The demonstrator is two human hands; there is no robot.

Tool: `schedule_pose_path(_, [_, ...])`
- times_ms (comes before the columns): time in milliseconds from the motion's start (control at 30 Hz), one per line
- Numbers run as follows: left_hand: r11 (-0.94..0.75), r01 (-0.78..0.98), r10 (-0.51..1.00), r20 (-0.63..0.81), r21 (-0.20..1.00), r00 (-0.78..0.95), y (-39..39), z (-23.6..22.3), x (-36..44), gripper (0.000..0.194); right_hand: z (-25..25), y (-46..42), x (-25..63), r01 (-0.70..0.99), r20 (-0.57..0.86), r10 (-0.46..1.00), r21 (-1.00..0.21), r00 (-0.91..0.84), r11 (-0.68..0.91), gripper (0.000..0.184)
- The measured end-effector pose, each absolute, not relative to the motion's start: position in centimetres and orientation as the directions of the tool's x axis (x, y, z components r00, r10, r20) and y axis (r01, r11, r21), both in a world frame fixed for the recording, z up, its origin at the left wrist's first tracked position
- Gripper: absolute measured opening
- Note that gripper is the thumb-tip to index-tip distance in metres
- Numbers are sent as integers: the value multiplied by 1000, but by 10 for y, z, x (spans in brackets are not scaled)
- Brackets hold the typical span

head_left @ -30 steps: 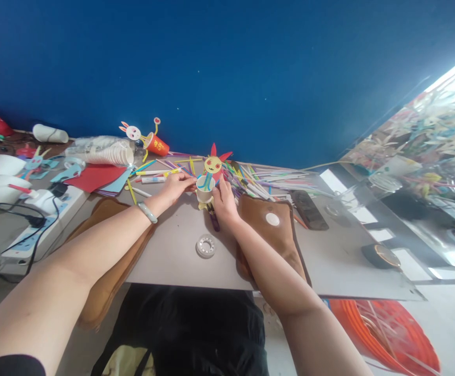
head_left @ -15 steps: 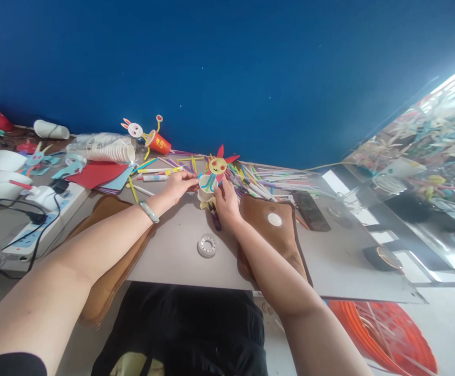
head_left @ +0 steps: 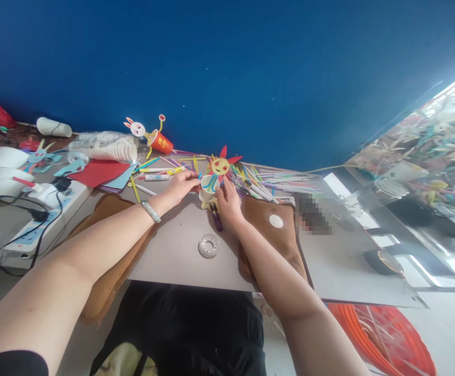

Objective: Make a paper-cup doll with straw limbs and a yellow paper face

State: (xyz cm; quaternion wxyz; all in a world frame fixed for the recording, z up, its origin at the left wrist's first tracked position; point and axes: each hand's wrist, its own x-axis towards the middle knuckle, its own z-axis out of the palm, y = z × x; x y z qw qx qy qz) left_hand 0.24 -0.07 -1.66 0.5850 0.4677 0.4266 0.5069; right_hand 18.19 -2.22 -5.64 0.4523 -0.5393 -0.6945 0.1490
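Observation:
Both my hands meet over the middle of the table at a paper cup (head_left: 210, 183). Out of the cup rises a cut-out face (head_left: 220, 166), yellow with red pointed ears, and blue strips show inside the opening. My right hand (head_left: 229, 201) is closed around the cup's right side. On the left side, my left hand (head_left: 186, 186) pinches the end of a thin blue strip (head_left: 200, 176) by the rim. Beneath the cup, partly hidden, lie scissors (head_left: 217, 222) with dark purple handles. A roll of clear tape (head_left: 209, 245) lies flat nearer to me.
Coloured sticks (head_left: 266, 180) are strewn along the wall. Brown cushions (head_left: 270, 243) lie under both forearms. To the left are stacked paper cups (head_left: 113, 151), red paper (head_left: 100, 173) and a power strip (head_left: 50, 219). A red cup figure (head_left: 161, 142) leans at the back.
The whole view has shifted slightly. Both hands keep about the same hold at the cup, with only a small movement of the left fingers at the blue strip.

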Motion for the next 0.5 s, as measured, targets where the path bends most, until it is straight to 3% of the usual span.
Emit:
schedule_pose_path(267, [-38,-9,992,39,999,116,5,-21,1,24,-51,-28,179,562,472,880,-716,-47,414,46])
schedule_pose_path(500, [-171,104,977,155,980,146,6,-21,-1,18,-53,-29,177,515,436,895,-747,-97,420,50])
